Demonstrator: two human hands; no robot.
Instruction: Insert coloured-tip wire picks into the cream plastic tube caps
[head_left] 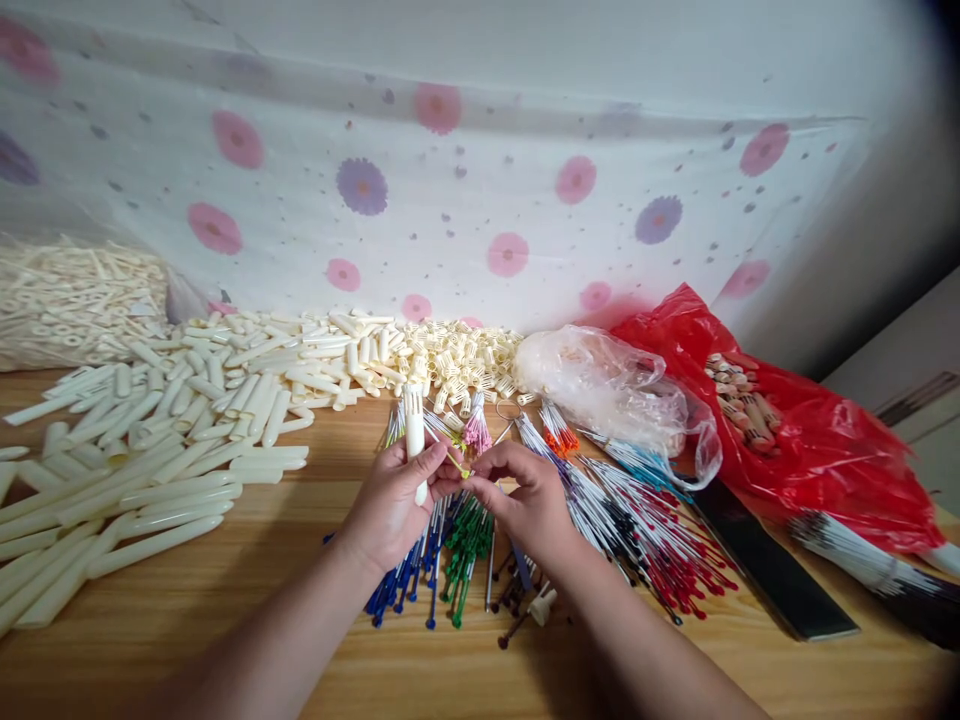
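My left hand [394, 505] is closed round a cream plastic tube [414, 430] held upright over the middle of the wooden table [247, 570]. My right hand [525, 500] pinches a thin yellow-tipped refill [454, 462] whose end points toward the left hand's fingers. Below both hands lie bundles of thin refills with blue tips [409, 585], green tips [466, 555] and red tips [675, 560]. Pink-tipped refills [476, 430] and orange-tipped refills [559, 435] lie just beyond the hands.
Long cream barrels [127, 500] cover the left of the table, shorter cream tubes [262, 370] and small cream caps [457, 360] lie at the back. A clear plastic bag [607, 390], a red bag [810, 440] and a dark flat strip [772, 570] sit right. A flowered sheet [450, 200] hangs behind.
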